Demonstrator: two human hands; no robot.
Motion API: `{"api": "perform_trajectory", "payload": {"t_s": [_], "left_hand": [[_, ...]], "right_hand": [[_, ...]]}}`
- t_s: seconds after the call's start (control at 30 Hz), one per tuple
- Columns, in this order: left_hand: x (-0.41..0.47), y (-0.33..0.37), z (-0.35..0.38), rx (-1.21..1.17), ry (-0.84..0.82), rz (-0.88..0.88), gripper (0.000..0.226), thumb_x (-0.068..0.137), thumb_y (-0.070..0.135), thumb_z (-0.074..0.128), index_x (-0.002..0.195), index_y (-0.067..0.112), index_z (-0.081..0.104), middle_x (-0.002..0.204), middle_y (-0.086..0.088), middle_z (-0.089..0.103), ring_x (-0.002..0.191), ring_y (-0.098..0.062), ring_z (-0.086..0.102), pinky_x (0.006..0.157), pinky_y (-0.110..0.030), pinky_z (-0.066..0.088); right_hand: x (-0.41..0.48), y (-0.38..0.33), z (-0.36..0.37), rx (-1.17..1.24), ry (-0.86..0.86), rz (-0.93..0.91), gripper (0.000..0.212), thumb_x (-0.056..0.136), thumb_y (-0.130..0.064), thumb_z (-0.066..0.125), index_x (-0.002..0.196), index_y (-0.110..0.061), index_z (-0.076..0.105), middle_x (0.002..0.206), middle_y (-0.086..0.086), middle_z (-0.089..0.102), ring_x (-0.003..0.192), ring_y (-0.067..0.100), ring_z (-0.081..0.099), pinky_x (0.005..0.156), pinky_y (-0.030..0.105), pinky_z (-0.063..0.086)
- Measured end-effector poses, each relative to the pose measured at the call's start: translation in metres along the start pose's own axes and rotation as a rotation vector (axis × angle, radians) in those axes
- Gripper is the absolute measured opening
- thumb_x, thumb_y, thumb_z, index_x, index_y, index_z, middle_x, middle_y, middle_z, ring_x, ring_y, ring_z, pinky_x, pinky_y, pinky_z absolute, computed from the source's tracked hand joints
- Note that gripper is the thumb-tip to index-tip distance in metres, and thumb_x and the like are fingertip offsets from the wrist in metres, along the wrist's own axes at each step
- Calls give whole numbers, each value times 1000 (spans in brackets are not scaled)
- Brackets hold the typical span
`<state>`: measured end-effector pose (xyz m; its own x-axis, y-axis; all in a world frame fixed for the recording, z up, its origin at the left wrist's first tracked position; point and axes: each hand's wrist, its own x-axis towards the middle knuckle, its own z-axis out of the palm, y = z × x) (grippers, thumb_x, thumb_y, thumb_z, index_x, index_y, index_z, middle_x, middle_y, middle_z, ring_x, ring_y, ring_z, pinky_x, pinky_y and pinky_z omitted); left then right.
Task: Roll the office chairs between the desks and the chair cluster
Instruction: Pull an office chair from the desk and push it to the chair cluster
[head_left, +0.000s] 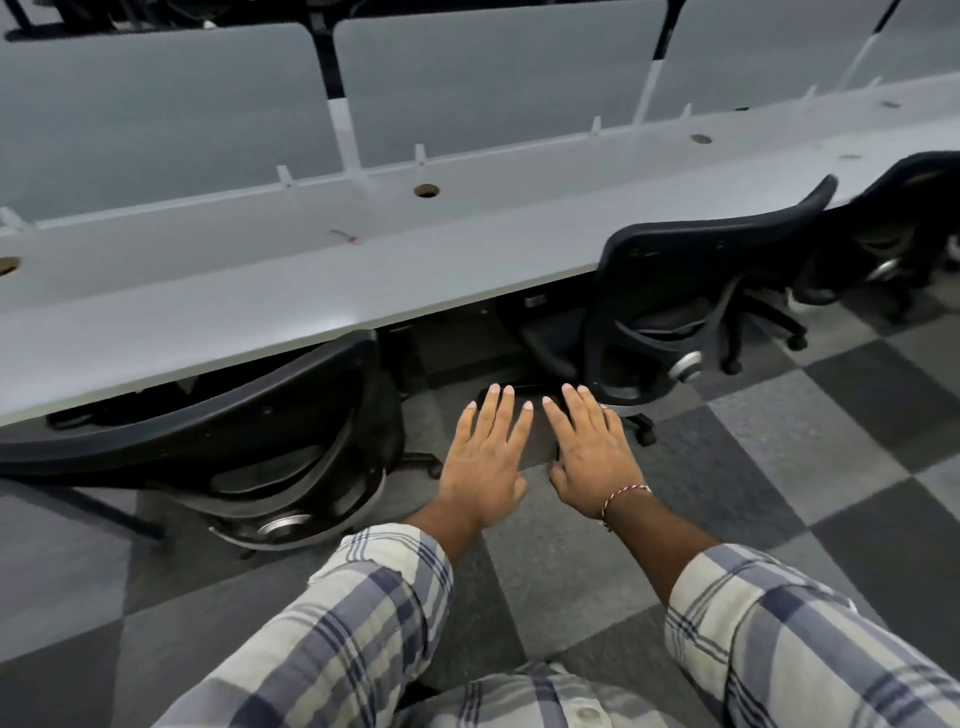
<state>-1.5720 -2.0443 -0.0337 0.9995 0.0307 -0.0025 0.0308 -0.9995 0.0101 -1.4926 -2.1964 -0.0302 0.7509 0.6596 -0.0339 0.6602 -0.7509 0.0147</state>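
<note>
Three black mesh office chairs stand pushed in at a long grey desk: one at the left, one in the middle, one at the far right. My left hand and my right hand are stretched out side by side in the gap between the left and middle chairs, palms down, fingers straight. They hold nothing. Their fingertips overlap a dark object low under the desk edge; whether they touch it is unclear.
Grey divider panels run along the back of the desk. Round cable holes dot the desktop. The floor is grey and dark checkered carpet. Chair bases with castors jut out near my right hand.
</note>
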Motion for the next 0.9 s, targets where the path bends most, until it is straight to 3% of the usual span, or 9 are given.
{"api": "perform_trajectory", "payload": {"t_s": [0.27,0.5,0.67,0.77,0.9], "left_hand": [[72,76,-5,-43,-4,20,90,88,42,55,158,16,5,165,-15,2,152,-31,-9,121,-48,1],[157,105,-11,-93,37,49,87,90,39,56,158,18,7,165,-13,4,152,-29,-6,123,-49,4],[228,118,-16,-110,174,101,79,84,34,62,154,17,28,159,-13,28,150,-30,16,120,-48,17],[276,124,-27,-114,330,131,72,79,31,67,145,16,44,152,-13,41,145,-31,28,116,-48,25],[345,132,-51,-73,356,145,80,76,33,68,148,16,37,152,-15,36,144,-33,26,118,-48,20]], "right_hand": [[0,96,-7,14,-9,42,89,85,-34,62,157,-18,11,163,13,9,151,31,4,120,49,16],[44,173,-14,6,39,84,85,82,-31,63,155,-17,21,161,14,18,149,32,12,118,50,21],[93,229,-21,19,93,114,84,79,-26,67,152,-17,27,158,15,24,147,33,18,116,51,24],[124,260,-24,4,168,129,84,76,-25,69,151,-16,30,157,16,27,146,35,22,114,52,27],[158,303,-34,-45,409,66,77,69,-22,70,140,-9,42,132,17,48,124,37,43,109,54,30]]}}
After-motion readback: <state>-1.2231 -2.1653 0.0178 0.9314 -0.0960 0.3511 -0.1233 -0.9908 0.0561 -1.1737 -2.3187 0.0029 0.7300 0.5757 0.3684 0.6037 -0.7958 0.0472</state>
